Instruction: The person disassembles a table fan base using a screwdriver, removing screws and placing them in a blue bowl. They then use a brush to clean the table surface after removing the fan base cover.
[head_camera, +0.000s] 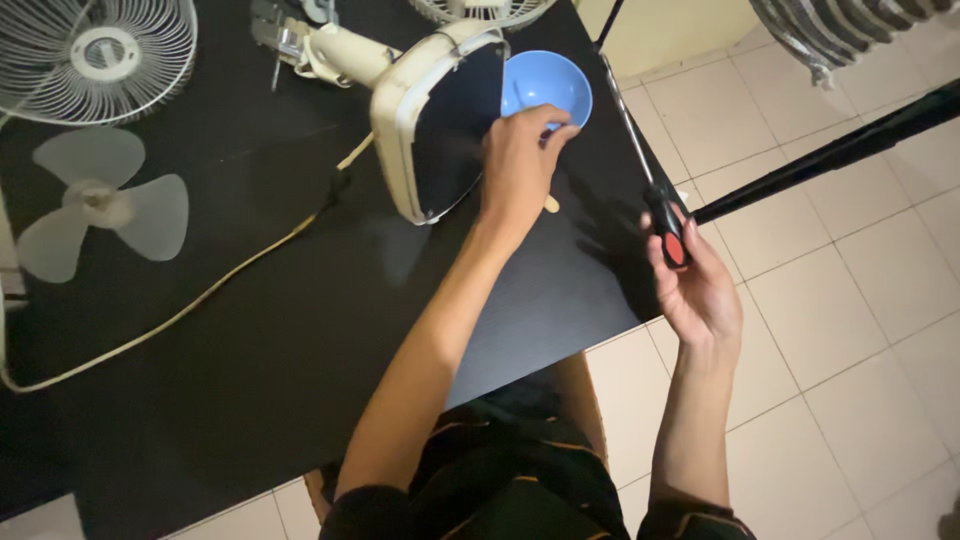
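Head view, looking down on a black table (250, 330). Left hand (520, 165), upper centre of the frame, reaches to the rim of a blue bowl (548, 85); its fingertips are pinched together at the near edge of the bowl, but what they hold, if anything, cannot be told. Right hand (700, 285), right of centre and past the table edge over the tiled floor (850, 330), is closed loosely around the black-and-red handle of a long screwdriver (655, 185), whose shaft points toward the top of the frame.

Just left of the bowl a cream fan base (435, 120) lies tipped on its side, dark underside facing the left hand. A cream power cord (200, 295) trails from it to the left edge. A loose fan blade (100, 205) lies at the left, a wire guard (95, 55) in the upper left.

Risks, as judged: the bowl stands close to the table's right edge, so a nudge from the wrist could push it off. The screwdriver grip looks light and it hangs over the floor; a slip would drop it. The tipped base could roll if bumped.
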